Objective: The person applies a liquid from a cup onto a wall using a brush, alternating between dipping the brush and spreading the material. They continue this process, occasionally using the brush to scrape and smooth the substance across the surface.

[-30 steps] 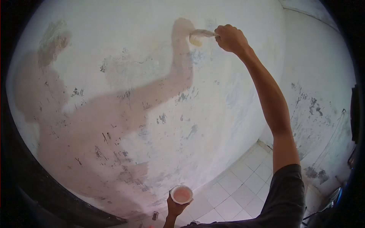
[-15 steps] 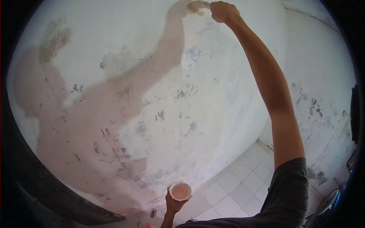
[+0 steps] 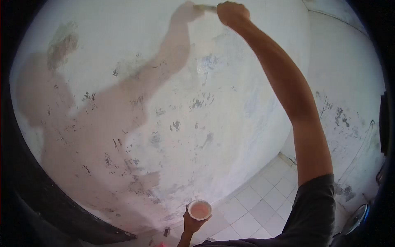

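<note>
High up at the top of the view, my right hand [image 3: 233,14] is closed around the handle of a paintbrush [image 3: 205,8], whose bristle end points left against the wall. The arm is stretched far up and forward. Low in the middle, my left hand [image 3: 192,224] wraps round a white cup [image 3: 200,201] and keeps it upright. Pinkish paint [image 3: 200,211] shows inside the cup. In front of both hands is a whitish wall [image 3: 230,103] with dark scuffs and peeled patches. My shadow falls over its left half, meeting the brush at the top.
Pale floor tiles [image 3: 247,214] lie below the wall. A second scuffed wall [image 3: 349,82] meets it at a corner on the right. At the lower right is a round, shiny object [image 3: 356,220]. A dark band [image 3: 61,210] curves along the lower left.
My right hand and the brush have shifted left along the top of the wall, and the shadow arm moved with them. The cup in my left hand sits slightly further right and lower.
</note>
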